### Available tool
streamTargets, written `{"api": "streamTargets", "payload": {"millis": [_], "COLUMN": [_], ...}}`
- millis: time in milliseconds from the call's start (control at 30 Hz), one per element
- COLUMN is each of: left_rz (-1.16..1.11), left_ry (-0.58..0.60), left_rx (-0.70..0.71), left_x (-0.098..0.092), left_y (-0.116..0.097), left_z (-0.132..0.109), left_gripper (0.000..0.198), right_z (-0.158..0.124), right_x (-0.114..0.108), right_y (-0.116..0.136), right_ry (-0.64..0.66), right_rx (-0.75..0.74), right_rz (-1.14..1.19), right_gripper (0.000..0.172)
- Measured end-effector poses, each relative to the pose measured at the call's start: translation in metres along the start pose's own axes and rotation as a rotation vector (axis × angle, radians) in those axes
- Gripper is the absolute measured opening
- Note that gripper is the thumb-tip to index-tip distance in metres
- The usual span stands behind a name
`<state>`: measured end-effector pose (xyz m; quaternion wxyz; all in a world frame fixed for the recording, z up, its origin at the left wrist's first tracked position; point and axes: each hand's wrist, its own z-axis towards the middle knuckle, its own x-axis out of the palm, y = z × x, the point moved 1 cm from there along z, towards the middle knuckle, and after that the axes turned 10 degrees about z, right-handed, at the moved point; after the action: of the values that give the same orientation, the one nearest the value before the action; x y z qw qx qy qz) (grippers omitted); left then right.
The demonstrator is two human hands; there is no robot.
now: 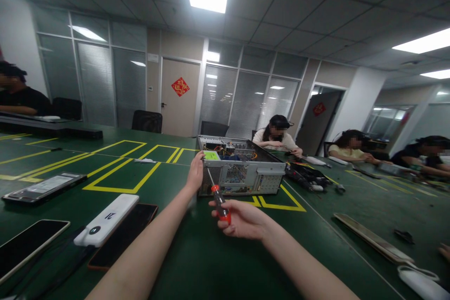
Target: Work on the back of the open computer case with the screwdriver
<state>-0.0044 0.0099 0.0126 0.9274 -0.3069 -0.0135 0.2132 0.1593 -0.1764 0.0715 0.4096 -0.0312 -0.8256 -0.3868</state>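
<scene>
An opened desktop computer case (251,180) lies on the green table with its rear panel towards me. Its top is uncovered, showing wires and a power supply (212,155) with a yellow-green label at the left corner. My left hand (196,172) grips the case at that corner, fingers curled at its upper edge beside the power supply. In my right hand (242,219) is a screwdriver (221,204) with a black and red handle. Its shaft points up and away at the rear panel's left part; whether the tip touches a screw I cannot tell.
Left of my arms lie a hard drive (44,187), a white power bank (107,220) with a cable, and two phones, one a black phone (31,246). A bundle of black cables (307,178) sits right of the case. Several people work around the table.
</scene>
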Motion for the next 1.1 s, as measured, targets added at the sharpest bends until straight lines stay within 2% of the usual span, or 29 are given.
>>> {"api": "streamTargets", "payload": {"millis": [133, 267, 367, 500, 667, 867, 1100], "left_rz": [0.001, -0.006, -0.004, 0.011, 0.018, 0.015, -0.002], "left_ry": [0.003, 0.006, 0.001, -0.009, -0.017, 0.003, 0.008], "left_rx": [0.003, 0.007, 0.005, 0.014, 0.015, 0.007, -0.005], "left_x": [0.0, -0.001, -0.001, 0.0, 0.001, -0.001, -0.002], "left_y": [0.001, -0.001, -0.001, 0.001, 0.002, -0.001, -0.002], "left_z": [0.0, 0.0, 0.0, 0.0, 0.0, 0.0, 0.0], "left_gripper": [0.048, 0.045, 0.045, 0.047, 0.048, 0.047, 0.046], "right_z": [0.004, 0.004, 0.002, 0.002, 0.001, -0.005, -0.002], "right_x": [-0.003, -0.003, -0.006, -0.009, -0.001, 0.011, 0.01], "right_y": [-0.002, -0.001, 0.003, 0.007, 0.004, -0.004, -0.004], "right_ry": [0.113, 0.161, 0.143, 0.048, -0.041, 0.008, 0.087], "right_rx": [-0.003, -0.055, -0.069, -0.043, -0.056, -0.059, -0.077], "right_rz": [-0.066, -0.159, -0.167, -0.071, -0.036, 0.035, -0.03], "right_gripper": [0.043, 0.046, 0.044, 0.033, 0.026, 0.027, 0.041]}}
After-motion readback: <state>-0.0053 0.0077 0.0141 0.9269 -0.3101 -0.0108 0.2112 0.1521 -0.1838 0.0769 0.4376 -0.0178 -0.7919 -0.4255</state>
